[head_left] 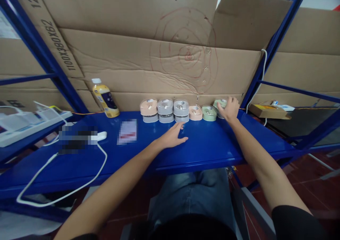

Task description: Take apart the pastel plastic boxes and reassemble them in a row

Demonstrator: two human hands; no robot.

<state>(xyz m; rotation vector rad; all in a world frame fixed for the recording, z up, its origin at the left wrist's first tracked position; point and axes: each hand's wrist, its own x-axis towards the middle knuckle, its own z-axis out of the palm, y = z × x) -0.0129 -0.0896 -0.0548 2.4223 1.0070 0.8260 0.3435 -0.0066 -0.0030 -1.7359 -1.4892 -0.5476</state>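
Small rounded boxes with see-through lids stand in a row at the back of the blue shelf. On the left are three stacks of two: a peach box (148, 107) on a grey one, then a grey box (165, 107) and another grey box (181, 108), each on a grey one. A single peach box (196, 113) and a single green box (209, 113) follow. My right hand (230, 108) grips a green box (219, 103) at the right end, above a partly hidden box. My left hand (174, 135) hovers or rests before the grey stacks, fingers apart, holding nothing.
A yellow drink bottle (105, 98) stands at the back left. Nearer lie a blurred card (127, 131) and a blurred dark device with a white cable (106, 158). Cardboard (127, 59) walls the back; blue posts rise at both sides. A carton (271, 111) sits farther right.
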